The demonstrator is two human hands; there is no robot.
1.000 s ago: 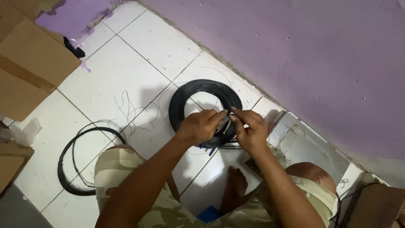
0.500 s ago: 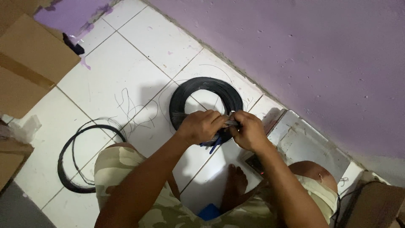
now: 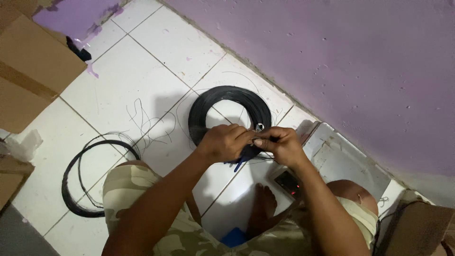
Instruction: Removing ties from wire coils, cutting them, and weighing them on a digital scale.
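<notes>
Two hands meeting over the near edge of the thick coil (image 3: 230,102), one of two black wire coils on the tiled floor (image 3: 137,71). Left hand (image 3: 225,142) curled shut around dark tool handles (image 3: 241,156). Right hand (image 3: 282,144) pinching a small metal piece (image 3: 259,127) between thumb and fingertips. Thin coil (image 3: 85,175) lying well apart by the left knee. Two cardboard boxes (image 3: 28,71), one at each side. One small dark device (image 3: 288,181) near one bare foot (image 3: 262,204)
</notes>
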